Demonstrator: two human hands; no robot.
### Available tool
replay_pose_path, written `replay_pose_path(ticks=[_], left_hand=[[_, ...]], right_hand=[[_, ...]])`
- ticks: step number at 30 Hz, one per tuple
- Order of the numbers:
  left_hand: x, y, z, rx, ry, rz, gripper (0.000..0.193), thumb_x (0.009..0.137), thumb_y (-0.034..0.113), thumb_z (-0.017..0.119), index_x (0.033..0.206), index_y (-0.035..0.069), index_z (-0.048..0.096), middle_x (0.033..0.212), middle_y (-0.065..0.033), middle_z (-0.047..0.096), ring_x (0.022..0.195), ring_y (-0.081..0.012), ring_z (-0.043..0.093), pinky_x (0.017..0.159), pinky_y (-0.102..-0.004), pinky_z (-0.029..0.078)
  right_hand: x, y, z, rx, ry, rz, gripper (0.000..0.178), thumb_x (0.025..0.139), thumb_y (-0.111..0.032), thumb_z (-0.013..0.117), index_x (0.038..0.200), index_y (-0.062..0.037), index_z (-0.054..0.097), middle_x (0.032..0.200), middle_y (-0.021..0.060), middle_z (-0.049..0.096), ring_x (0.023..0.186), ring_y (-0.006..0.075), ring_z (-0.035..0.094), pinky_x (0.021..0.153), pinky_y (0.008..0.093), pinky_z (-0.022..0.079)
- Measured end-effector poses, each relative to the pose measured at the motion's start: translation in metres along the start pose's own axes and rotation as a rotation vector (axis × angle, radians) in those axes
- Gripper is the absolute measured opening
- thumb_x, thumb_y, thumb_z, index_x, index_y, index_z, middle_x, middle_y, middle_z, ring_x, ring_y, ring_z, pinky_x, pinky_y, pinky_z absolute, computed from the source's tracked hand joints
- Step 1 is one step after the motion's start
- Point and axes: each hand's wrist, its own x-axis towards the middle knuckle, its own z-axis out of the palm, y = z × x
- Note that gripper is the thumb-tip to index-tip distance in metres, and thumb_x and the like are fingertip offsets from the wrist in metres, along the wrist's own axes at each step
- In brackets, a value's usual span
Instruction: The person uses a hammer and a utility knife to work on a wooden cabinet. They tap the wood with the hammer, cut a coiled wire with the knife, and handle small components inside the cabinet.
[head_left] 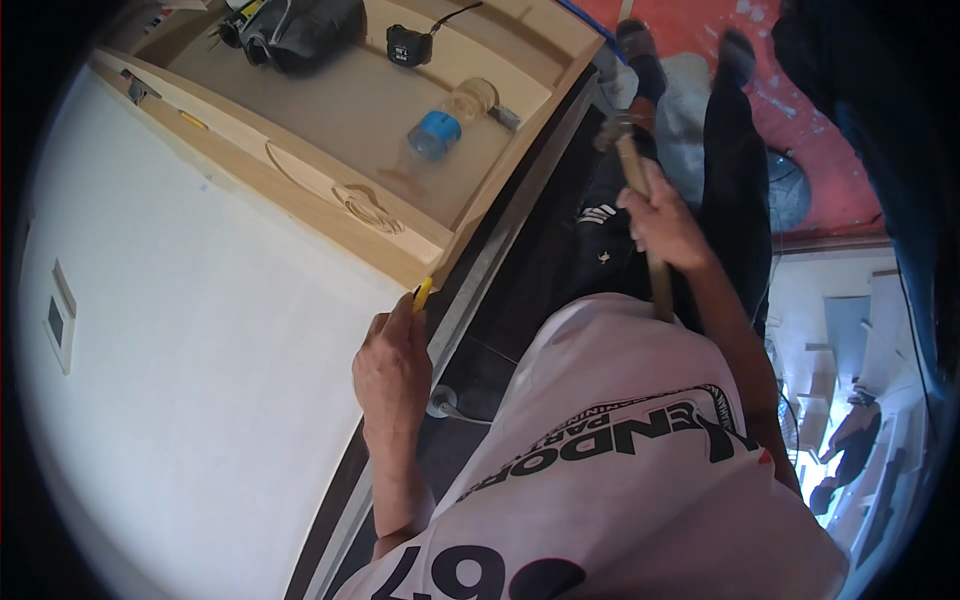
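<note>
My left hand [395, 365] is closed around a small yellow tool with a dark part [423, 293], its kind hard to make out. The tool meets the near corner of a pale wooden tray-like frame [415, 262]. A curved ornament [365, 207] decorates the frame's side. Raised to the right, over my legs, my right hand [665, 225] grips the wooden handle of a hammer [634, 165]. The hammer's head is up and away from the frame, slightly blurred.
Inside the frame lie a clear bottle with a blue label [435, 134], a tape measure [409, 46] and a black bag-like object [300, 35]. A small yellow stick [193, 120] rests on its ledge. A white panel [200, 350] spreads left; a red floor [800, 130] lies beyond.
</note>
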Motion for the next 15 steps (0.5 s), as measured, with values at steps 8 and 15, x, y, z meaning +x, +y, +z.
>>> replay_pose_path(ticks=[8, 15], left_hand=[[0.001, -0.009, 0.002, -0.018, -0.023, -0.036, 0.024, 0.096, 0.017, 0.061, 0.115, 0.006, 0.068, 0.091, -0.0152, 0.069, 0.077, -0.0356, 0.068, 0.067, -0.0448, 0.054], [0.000, -0.007, -0.001, -0.032, 0.000, -0.029, 0.023, 0.095, 0.018, 0.062, 0.115, 0.008, 0.069, 0.090, -0.0151, 0.069, 0.077, -0.0353, 0.068, 0.067, -0.0441, 0.054]], right_hand=[[0.014, 0.080, -0.056, 0.164, 0.241, 0.168, 0.022, 0.097, -0.021, 0.056, 0.114, -0.0078, 0.054, 0.090, 0.0052, 0.062, 0.059, 0.0108, 0.054, 0.050, 0.0290, 0.048], [0.031, 0.094, -0.061, 0.189, 0.196, 0.114, 0.021, 0.098, -0.022, 0.055, 0.109, -0.0049, 0.055, 0.086, 0.0051, 0.060, 0.060, 0.0108, 0.054, 0.051, 0.0296, 0.047]])
